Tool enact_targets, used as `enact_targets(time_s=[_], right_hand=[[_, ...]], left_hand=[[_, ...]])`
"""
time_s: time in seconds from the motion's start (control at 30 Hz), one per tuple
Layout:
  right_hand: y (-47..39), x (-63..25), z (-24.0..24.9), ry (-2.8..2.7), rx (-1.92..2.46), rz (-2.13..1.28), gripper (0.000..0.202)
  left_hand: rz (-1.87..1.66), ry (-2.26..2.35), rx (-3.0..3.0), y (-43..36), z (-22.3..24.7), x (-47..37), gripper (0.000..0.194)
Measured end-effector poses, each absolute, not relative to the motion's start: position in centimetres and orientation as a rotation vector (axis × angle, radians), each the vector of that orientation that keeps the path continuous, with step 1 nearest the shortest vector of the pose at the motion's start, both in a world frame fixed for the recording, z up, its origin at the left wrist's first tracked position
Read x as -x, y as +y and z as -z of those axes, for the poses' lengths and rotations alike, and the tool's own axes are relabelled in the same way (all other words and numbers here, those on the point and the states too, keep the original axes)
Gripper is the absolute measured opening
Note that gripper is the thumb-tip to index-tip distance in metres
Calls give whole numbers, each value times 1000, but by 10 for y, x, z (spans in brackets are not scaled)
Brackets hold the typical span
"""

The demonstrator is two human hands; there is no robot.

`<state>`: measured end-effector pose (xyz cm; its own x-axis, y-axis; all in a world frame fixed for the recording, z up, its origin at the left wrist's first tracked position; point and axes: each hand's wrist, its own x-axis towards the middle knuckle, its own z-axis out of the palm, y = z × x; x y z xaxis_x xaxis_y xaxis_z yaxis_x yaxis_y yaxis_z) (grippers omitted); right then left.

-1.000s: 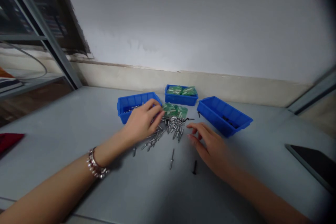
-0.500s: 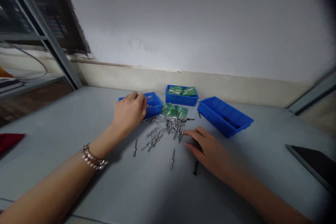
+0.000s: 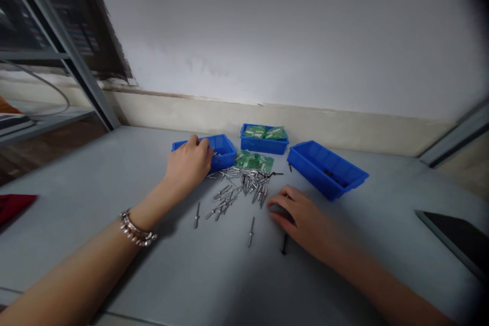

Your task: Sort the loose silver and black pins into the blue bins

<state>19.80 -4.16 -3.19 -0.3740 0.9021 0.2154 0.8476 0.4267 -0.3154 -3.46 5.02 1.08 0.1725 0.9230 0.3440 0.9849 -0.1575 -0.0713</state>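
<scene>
My left hand (image 3: 190, 159) is over the left blue bin (image 3: 225, 159), fingers bent down and pressed together; what they hold, if anything, is hidden. Small metal pieces show inside that bin. My right hand (image 3: 301, 216) rests on the table right of a pile of silver rivets (image 3: 248, 181), its thumb and forefinger apart with nothing seen between them. A single rivet (image 3: 251, 233) lies nearer the front, and another (image 3: 197, 215) sits to the left. Beneath my right hand a black screw (image 3: 284, 244) sticks out.
Green packets (image 3: 254, 161) lie behind the pile. A back blue bin (image 3: 264, 146) holds more green packets, and the right blue bin (image 3: 324, 170) holds dark screws. A dark flat device (image 3: 454, 237) is at the right, red cloth (image 3: 15, 206) at the left.
My left hand has lowered slightly at the left bin, and the rivet that showed by its fingertips is no longer seen there. The fingers of my right hand have curled a little.
</scene>
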Motion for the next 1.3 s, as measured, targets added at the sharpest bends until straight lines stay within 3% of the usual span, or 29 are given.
enact_targets(time_s=[0.37, 0.5, 0.77, 1.3], right_hand=[[-42, -195, 24, -2268, 1404, -238, 32], [-42, -199, 26, -2206, 1545, -90, 22], [-39, -200, 23, -2226, 1692, -157, 12], [-43, -195, 17, -2425, 1551, -169, 31]], left_hand=[[459, -1228, 2563, 21, -4, 9, 22], [515, -1056, 2699, 8, 0, 1, 23], [584, -1045, 2727, 8, 0, 1, 24], [567, -1062, 2800, 8, 4, 0, 23]])
